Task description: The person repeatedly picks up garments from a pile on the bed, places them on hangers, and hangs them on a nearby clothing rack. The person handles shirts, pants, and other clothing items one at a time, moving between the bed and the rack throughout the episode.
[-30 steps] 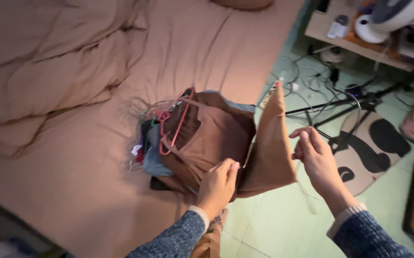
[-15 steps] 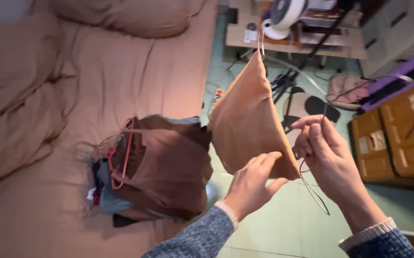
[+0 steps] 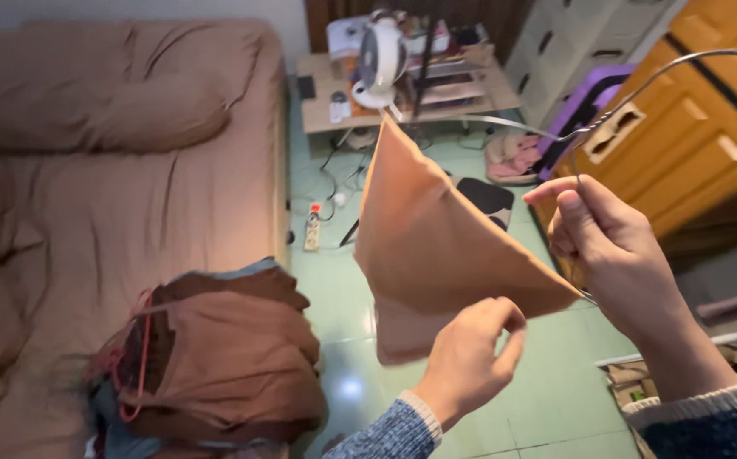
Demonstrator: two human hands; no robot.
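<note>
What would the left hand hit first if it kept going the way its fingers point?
Probably the tan cloth: the left hand curls up and right at its lower edge, pinching or about touching it. Past that lies the right hand with the wire hanger, though depth is unclear.

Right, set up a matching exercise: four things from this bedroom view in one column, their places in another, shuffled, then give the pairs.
Things:
1. brown cloth
2. white fan
3. pile of clothes
4. power strip

Places:
A. on the low table
B. on the green floor beside the bed
C. on the bed's near corner
D. held up between the left hand and right hand

Pairs: 1-D, 2-A, 3-C, 4-B
</note>
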